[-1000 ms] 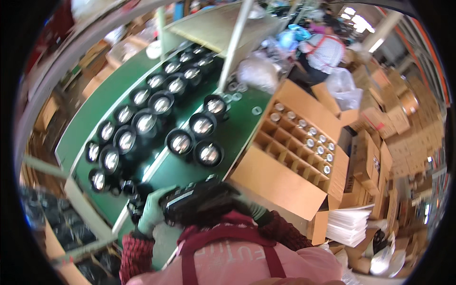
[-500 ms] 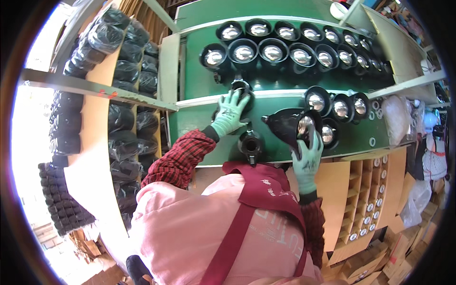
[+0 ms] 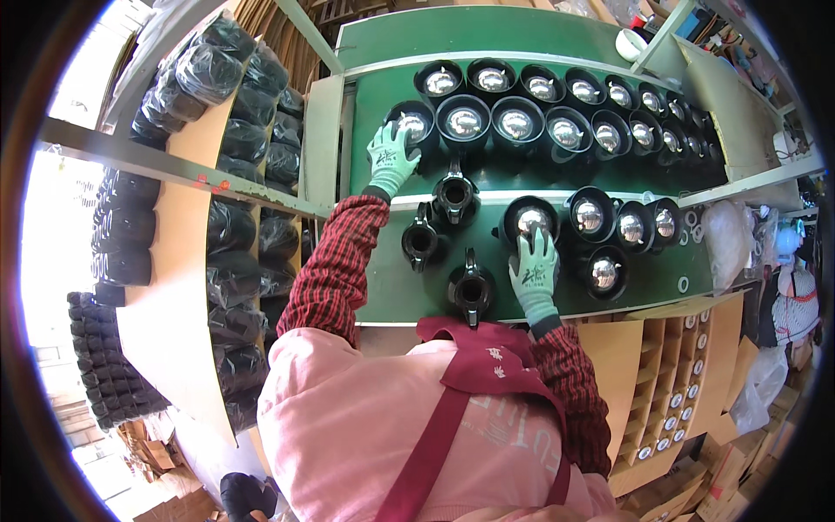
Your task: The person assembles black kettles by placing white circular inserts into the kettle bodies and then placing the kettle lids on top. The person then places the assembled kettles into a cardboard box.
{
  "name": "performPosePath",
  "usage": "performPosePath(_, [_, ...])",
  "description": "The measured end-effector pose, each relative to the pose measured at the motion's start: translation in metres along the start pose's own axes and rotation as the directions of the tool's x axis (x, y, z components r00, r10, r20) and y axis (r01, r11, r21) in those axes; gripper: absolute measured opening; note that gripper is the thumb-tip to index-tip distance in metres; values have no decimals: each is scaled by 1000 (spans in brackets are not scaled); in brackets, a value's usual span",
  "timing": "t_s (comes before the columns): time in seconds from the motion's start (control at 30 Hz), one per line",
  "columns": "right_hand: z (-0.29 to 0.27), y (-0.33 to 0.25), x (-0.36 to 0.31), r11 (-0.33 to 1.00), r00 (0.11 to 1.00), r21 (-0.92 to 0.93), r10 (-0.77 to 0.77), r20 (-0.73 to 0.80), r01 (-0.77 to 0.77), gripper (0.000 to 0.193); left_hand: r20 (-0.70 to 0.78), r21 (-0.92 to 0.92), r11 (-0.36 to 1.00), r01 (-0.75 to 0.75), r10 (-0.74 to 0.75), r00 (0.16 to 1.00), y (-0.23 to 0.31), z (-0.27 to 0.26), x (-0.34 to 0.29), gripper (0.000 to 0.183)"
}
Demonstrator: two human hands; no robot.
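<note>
Head view: left hand [image 3: 393,162] fingers apart at rear vessel [image 3: 415,120]; right hand [image 3: 534,275] on front vessel [image 3: 528,215], grip unclear, inside table edge [image 3: 383,323].

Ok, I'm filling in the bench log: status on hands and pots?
Left hand at leftmost pot. Right hand at near rim of another pot, silver dome inside. Three black jugs standing between hands.

My left hand [image 3: 391,163] and right hand [image 3: 534,275] wear pale green, dark-printed gloves [image 3: 537,283] with dark cuffs [image 3: 547,326] — nearer in, red-and-black checked sleeves [image 3: 326,270], a pink top [image 3: 348,409] with pale lettering, and a maroon apron [image 3: 487,370].
</note>
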State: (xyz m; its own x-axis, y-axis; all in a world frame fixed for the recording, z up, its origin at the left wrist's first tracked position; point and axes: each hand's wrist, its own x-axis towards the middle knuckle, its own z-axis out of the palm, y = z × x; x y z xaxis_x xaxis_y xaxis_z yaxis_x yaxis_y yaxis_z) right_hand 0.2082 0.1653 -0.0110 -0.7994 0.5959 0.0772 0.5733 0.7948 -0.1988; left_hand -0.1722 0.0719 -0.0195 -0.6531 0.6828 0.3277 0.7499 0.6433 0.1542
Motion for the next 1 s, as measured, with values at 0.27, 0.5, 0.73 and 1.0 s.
performPosePath(0.27, [-211, -18, 25, 784, 917, 475, -331, -225, 400, 54, -110, -29, 859, -511, 505, 856, -19, 20, 33, 48])
performPosePath(0.5, [-402, -53, -29, 770, 744, 10, -614, -263, 638, 40, 41, 217, 883, -417, 419, 907, -40, 38, 26, 43])
performPosePath(0.73, [-449, -39, -61, 823, 712, -300, -567, -414, 482, 37, 180, 207, 929, -308, 273, 945, 12, 8, 22, 70])
performPosePath(1.0, [-356, 81, -89, 989, 910, -129, 16, -414, -76, 47, 41, 23, 935, -354, 353, 935, 92, -58, -13, 56])
